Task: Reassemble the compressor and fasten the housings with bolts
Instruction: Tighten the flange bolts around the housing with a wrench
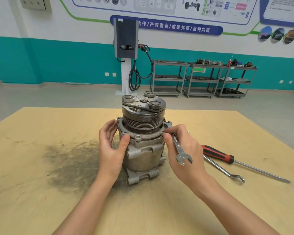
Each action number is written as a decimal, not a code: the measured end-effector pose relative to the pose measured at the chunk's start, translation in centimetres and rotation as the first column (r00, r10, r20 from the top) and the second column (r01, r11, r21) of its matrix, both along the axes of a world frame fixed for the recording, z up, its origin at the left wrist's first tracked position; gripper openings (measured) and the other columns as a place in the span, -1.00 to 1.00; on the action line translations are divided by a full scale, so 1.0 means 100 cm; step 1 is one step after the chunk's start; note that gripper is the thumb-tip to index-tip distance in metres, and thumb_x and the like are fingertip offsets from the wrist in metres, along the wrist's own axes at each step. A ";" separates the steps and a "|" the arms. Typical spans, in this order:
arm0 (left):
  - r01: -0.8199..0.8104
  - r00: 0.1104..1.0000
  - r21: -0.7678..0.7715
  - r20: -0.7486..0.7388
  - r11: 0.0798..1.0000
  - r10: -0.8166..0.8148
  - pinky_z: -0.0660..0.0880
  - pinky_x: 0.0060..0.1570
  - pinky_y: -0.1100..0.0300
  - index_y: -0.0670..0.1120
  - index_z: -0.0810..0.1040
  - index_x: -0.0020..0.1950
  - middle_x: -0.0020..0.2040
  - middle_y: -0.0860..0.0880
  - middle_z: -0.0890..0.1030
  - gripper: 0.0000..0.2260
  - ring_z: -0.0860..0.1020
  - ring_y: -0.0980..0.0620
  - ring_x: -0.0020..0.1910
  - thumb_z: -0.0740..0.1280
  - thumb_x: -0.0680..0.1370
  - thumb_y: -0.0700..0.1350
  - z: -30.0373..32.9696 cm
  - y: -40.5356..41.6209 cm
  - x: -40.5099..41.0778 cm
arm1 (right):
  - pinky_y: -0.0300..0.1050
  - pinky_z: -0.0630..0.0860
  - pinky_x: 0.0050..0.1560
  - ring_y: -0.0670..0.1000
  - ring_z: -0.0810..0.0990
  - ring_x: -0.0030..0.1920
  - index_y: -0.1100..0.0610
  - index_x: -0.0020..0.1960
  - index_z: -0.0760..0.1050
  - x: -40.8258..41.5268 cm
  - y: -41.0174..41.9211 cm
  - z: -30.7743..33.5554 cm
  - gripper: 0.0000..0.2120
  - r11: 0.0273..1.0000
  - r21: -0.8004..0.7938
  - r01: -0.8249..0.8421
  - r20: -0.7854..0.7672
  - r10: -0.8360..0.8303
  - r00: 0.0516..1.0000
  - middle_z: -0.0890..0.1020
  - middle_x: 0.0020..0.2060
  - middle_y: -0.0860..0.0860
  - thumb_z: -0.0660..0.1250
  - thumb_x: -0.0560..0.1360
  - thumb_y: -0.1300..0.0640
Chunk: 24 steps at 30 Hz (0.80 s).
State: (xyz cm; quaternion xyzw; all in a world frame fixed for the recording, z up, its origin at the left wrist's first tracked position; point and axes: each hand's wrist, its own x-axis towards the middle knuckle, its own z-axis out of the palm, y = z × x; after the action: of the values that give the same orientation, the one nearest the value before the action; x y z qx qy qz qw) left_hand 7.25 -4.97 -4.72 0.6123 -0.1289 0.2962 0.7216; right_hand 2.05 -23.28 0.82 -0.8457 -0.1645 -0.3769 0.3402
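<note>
While compressor (143, 141) stands upright on table (41, 192): left hand (111, 146) cups housing, fingers relaxed; right hand (182, 150) pinches wrench (180, 148) at flange. Screwdriver (227, 158), second wrench (224, 170) lie right.

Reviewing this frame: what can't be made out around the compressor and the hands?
Head view:
- Bolt at the flange: the right hand fingertips cover that spot.
- Far end of the held wrench: hidden by the fingers.
- Compressor back side: faces away.
- Left flank: covered by the left hand.
- Wrench size stamp: too small.
</note>
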 end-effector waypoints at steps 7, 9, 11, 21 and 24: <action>0.002 1.000 0.009 0.001 1.000 -0.002 0.36 0.34 0.33 0.08 0.35 0.33 0.33 0.11 0.49 -0.44 0.44 0.18 0.37 0.42 0.39 0.18 0.000 0.000 0.000 | -0.04 0.44 -0.30 -0.08 0.50 -0.32 0.06 -0.10 0.42 0.003 -0.004 0.012 -0.74 0.952 0.273 -0.137 -0.055 0.157 0.986 0.54 -0.33 -0.07 0.13 0.62 -0.09; 0.003 1.000 0.008 0.000 1.000 -0.003 0.35 0.32 0.35 0.04 0.35 0.34 0.33 0.12 0.49 -0.42 0.45 0.19 0.37 0.42 0.39 0.16 0.001 0.000 0.000 | -0.14 0.37 -0.33 -0.05 0.46 -0.34 0.11 -0.11 0.43 0.006 -0.009 0.011 -0.76 0.881 0.435 -0.186 -0.075 0.242 0.967 0.53 -0.34 0.02 0.15 0.59 -0.03; 0.004 1.000 0.007 -0.003 1.000 -0.004 0.35 0.33 0.36 -0.02 0.34 0.36 0.33 0.11 0.48 -0.39 0.44 0.20 0.37 0.41 0.39 0.16 0.001 -0.001 -0.001 | -0.26 0.36 -0.35 -0.05 0.46 -0.35 0.10 -0.10 0.44 0.008 -0.014 0.009 -0.77 0.815 0.542 -0.205 -0.095 0.302 0.949 0.54 -0.36 0.00 0.14 0.58 -0.03; 0.004 1.000 0.012 -0.006 1.000 -0.004 0.34 0.33 0.35 -0.04 0.33 0.37 0.34 0.08 0.48 -0.38 0.44 0.20 0.37 0.41 0.39 0.16 0.001 0.000 -0.001 | -0.22 0.32 -0.48 0.00 0.48 -0.36 0.15 -0.09 0.45 0.010 -0.024 0.000 -0.79 0.707 0.644 -0.293 -0.065 0.432 0.900 0.57 -0.36 0.03 0.14 0.58 0.04; 0.005 1.000 0.008 -0.004 1.000 -0.005 0.35 0.33 0.35 0.02 0.33 0.35 0.34 0.09 0.48 -0.41 0.44 0.20 0.37 0.41 0.39 0.16 0.001 0.000 -0.001 | -0.23 0.36 -0.43 0.02 0.49 -0.33 0.14 -0.06 0.47 0.008 -0.024 0.000 -0.81 0.759 0.571 -0.312 -0.084 0.432 0.898 0.58 -0.31 0.06 0.15 0.60 0.07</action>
State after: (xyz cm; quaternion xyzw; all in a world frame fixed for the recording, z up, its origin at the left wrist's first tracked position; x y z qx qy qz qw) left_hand 7.17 -4.99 -4.60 0.6155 -0.1301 0.2925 0.7202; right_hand 2.82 -25.67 0.82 -0.6985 -0.1790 -0.2408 0.6497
